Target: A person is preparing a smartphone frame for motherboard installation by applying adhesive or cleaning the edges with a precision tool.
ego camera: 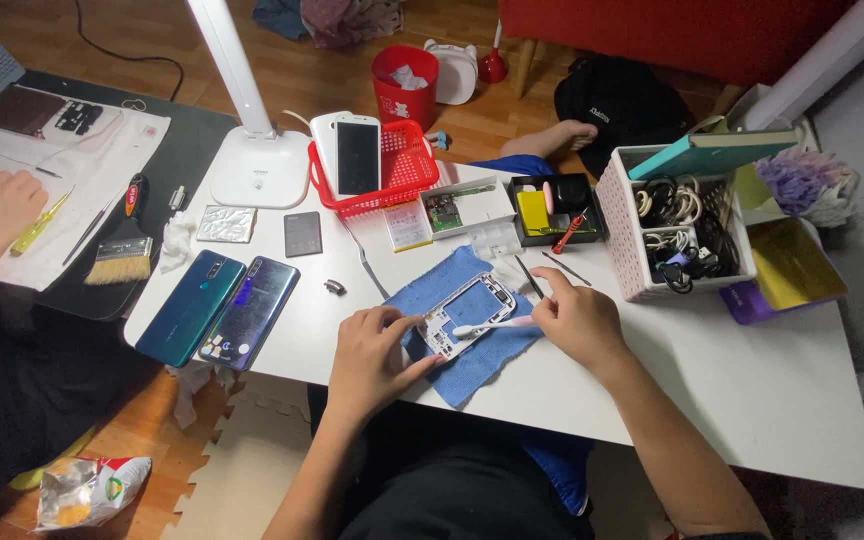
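A white phone frame point(469, 310) lies on a blue cloth point(472, 355) on the white table point(752, 390). My left hand point(372, 360) presses on the frame's near left end and holds it down. My right hand point(572, 318) grips a white toothbrush point(492, 327) by its handle. The brush head rests on the frame's lower edge. Both hands are closed around what they hold.
Two blue phones point(217, 308) lie at the table's left. A red basket point(392, 165) with two white phones, a lamp base point(257, 165), part boxes point(557, 208) and a white cable basket point(677, 220) stand behind. Another person's hand point(2, 205) works at the far left.
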